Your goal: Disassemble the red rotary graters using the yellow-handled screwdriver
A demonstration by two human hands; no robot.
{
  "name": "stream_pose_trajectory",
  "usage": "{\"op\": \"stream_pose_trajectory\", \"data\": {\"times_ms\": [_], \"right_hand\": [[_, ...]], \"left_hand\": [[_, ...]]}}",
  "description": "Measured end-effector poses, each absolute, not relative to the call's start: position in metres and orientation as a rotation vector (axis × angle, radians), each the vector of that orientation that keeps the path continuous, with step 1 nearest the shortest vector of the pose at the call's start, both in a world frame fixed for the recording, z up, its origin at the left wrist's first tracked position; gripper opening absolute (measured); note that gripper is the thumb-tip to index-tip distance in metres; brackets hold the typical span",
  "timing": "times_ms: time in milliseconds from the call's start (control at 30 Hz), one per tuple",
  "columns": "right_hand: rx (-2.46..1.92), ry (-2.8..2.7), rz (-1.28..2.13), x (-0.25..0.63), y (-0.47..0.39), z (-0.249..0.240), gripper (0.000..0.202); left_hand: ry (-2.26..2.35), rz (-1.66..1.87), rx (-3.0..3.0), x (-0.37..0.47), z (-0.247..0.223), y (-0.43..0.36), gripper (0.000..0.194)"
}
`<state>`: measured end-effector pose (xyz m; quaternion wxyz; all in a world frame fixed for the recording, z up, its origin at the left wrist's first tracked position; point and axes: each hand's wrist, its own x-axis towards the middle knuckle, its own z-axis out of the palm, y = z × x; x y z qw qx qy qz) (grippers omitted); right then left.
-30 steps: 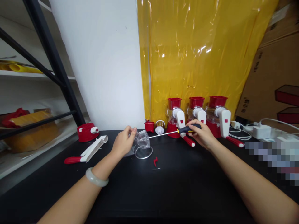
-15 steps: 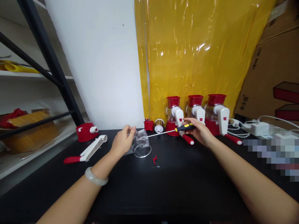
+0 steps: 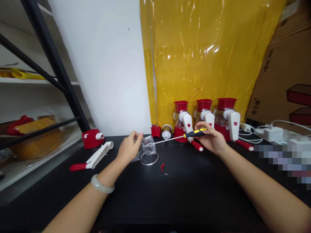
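Near the middle of the black table, my left hand (image 3: 130, 145) grips a clear plastic housing (image 3: 148, 149) by its left side. My right hand (image 3: 210, 137) holds a black and yellow screwdriver (image 3: 195, 133) by the handle. Its long shaft points left, and the tip reaches the clear housing; the exact contact point is too small to make out. A small red part (image 3: 162, 167) lies in front of the housing, with tiny metal pieces (image 3: 166, 174) beside it.
Three red and white rotary graters (image 3: 181, 121) stand at the back right, near a red piece (image 3: 155, 131) and a drum (image 3: 167, 132). At left are a red base (image 3: 91, 139) and a white crank handle (image 3: 99, 156). White chargers (image 3: 273, 133) lie far right.
The fingers of my right hand have shifted on the screwdriver handle, leaving more of it visible. The whole view has moved slightly. My left hand keeps its grip on the housing.
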<state>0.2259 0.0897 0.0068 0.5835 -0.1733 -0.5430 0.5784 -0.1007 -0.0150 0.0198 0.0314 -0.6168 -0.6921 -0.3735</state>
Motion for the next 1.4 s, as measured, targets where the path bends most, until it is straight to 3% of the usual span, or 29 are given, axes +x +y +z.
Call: {"op": "stream_pose_trajectory", "data": {"times_ms": [167, 333, 500, 667, 800, 900, 1000, 1133, 1300, 1400], "right_hand": [[-0.856, -1.469, 1.120, 0.228, 0.098, 0.001, 0.049], [-0.684, -1.353, 1.153, 0.226, 0.095, 0.001, 0.025], [-0.405, -1.285, 1.347, 0.225, 0.089, 0.007, 0.019], [-0.837, -1.431, 1.117, 0.228, 0.100, 0.000, 0.042], [-0.711, -1.364, 1.172, 0.228, 0.098, -0.001, 0.025], [-0.428, -1.248, 1.349, 0.228, 0.090, 0.004, 0.027], [-0.449, -1.262, 1.369, 0.229, 0.090, 0.006, 0.022], [-0.815, -1.369, 1.173, 0.229, 0.101, 0.001, 0.047], [-0.631, -1.313, 1.231, 0.229, 0.097, 0.002, 0.025], [-0.426, -1.272, 1.367, 0.229, 0.091, 0.007, 0.024]], "left_hand": [[-2.125, -1.149, -1.917, -0.100, 0.021, -0.016, 0.045], [-2.136, -1.123, -1.909, -0.099, 0.022, -0.017, 0.047], [-2.134, -1.108, -1.915, -0.099, 0.022, -0.017, 0.046], [-2.133, -1.106, -1.905, -0.098, 0.022, -0.018, 0.046], [-2.135, -1.110, -1.917, -0.098, 0.022, -0.017, 0.046], [-2.133, -1.103, -1.908, -0.098, 0.021, -0.017, 0.046], [-2.133, -1.088, -1.907, -0.098, 0.021, -0.018, 0.046], [-2.130, -1.081, -1.913, -0.097, 0.022, -0.019, 0.045], [-2.143, -1.072, -1.910, -0.097, 0.023, -0.019, 0.046], [-2.139, -1.080, -1.914, -0.096, 0.022, -0.019, 0.046]]}}
